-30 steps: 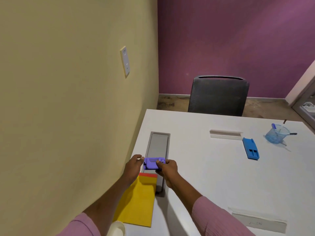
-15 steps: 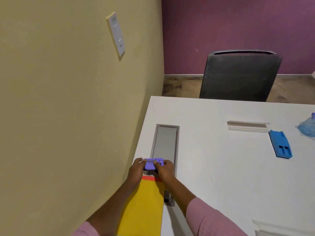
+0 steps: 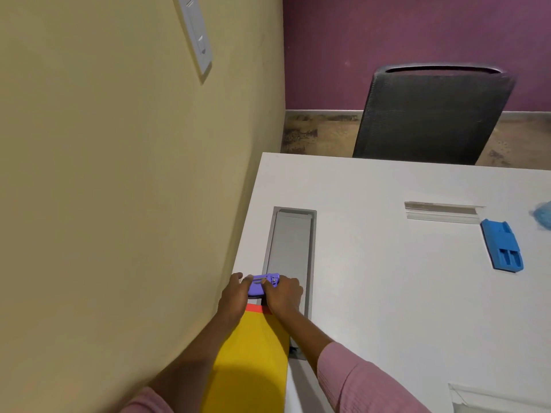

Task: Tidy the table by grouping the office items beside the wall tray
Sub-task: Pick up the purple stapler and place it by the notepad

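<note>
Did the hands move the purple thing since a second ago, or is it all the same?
The left hand and right hand still grip the purple tool, and they slid it a little toward the yellow wall, from over the grey tray to its left rim. Nothing was let go. The yellow envelope, blue item and white strip stayed put; only the view shifted.

Opposite me stands a black mesh chair [image 3: 432, 114], its back facing my way. Behind it a purple wall [image 3: 402, 40] meets a mottled brown floor [image 3: 322, 132]. Close on my left a yellow wall [image 3: 104, 174] runs to the corner, and a white switch plate [image 3: 196, 34] sits high on it.
</note>
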`<action>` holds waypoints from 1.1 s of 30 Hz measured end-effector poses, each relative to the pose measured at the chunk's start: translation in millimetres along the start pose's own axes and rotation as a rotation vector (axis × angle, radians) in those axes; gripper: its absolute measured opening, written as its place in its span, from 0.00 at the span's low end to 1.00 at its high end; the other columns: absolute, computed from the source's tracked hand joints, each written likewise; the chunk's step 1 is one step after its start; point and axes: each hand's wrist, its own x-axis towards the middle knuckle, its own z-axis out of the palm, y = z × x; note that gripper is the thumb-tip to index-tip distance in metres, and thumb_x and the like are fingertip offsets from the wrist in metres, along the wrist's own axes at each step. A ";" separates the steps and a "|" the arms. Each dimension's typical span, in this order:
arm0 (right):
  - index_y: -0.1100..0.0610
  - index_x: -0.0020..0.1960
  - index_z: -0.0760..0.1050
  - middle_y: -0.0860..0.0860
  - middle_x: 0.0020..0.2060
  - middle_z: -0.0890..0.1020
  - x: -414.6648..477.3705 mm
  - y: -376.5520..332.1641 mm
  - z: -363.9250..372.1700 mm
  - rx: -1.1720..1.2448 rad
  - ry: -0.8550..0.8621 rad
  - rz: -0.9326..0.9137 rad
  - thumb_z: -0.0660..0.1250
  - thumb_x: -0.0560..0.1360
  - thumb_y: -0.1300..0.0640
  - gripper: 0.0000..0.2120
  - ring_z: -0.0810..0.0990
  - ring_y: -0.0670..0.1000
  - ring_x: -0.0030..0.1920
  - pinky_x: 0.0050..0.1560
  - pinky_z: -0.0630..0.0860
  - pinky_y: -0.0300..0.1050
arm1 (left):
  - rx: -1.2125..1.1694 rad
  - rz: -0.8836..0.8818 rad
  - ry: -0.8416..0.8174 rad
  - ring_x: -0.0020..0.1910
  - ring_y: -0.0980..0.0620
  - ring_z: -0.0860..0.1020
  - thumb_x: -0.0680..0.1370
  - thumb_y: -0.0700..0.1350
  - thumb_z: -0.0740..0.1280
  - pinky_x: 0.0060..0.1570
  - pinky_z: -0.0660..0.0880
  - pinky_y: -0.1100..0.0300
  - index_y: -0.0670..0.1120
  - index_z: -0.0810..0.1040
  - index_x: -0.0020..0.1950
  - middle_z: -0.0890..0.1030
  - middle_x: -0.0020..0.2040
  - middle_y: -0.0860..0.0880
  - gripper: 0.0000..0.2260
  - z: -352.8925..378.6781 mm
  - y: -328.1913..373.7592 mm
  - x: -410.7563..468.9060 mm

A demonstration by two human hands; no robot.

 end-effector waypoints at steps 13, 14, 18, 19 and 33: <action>0.57 0.60 0.76 0.53 0.54 0.80 -7.3 4.5 11.8 -0.140 0.043 0.021 0.61 0.79 0.43 0.19 0.76 0.50 0.54 0.55 0.74 0.41 | 0.282 0.034 0.013 0.62 0.42 0.74 0.83 0.55 0.55 0.67 0.64 0.47 0.47 0.65 0.72 0.76 0.65 0.44 0.20 -2.6 -9.1 8.3; 0.57 0.60 0.75 0.53 0.54 0.80 -7.8 4.4 12.1 -0.150 0.050 0.020 0.61 0.79 0.43 0.19 0.76 0.50 0.55 0.55 0.73 0.41 | 0.290 0.035 0.008 0.61 0.42 0.74 0.82 0.55 0.55 0.67 0.64 0.47 0.47 0.65 0.72 0.76 0.65 0.44 0.20 -2.8 -9.1 7.9; 0.57 0.59 0.76 0.54 0.54 0.79 -9.4 4.8 12.1 -0.148 0.071 0.036 0.61 0.80 0.45 0.18 0.75 0.51 0.55 0.55 0.73 0.42 | 0.331 0.045 -0.016 0.62 0.42 0.75 0.82 0.54 0.56 0.66 0.66 0.48 0.47 0.64 0.73 0.75 0.67 0.43 0.21 -1.6 -7.5 5.4; 0.57 0.59 0.76 0.54 0.54 0.79 -10.4 5.1 10.8 -0.149 0.068 0.035 0.61 0.80 0.45 0.18 0.75 0.51 0.55 0.55 0.73 0.42 | 0.340 0.048 -0.023 0.62 0.42 0.75 0.82 0.53 0.57 0.66 0.66 0.48 0.47 0.63 0.73 0.75 0.67 0.43 0.21 -1.3 -6.8 4.3; 0.53 0.66 0.76 0.52 0.66 0.74 -39.7 14.7 -47.2 -0.153 0.118 -0.129 0.60 0.79 0.44 0.20 0.66 0.53 0.69 0.65 0.67 0.50 | 0.619 0.375 0.163 0.60 0.41 0.76 0.77 0.55 0.67 0.59 0.72 0.46 0.43 0.71 0.69 0.78 0.64 0.42 0.25 4.9 7.4 -44.1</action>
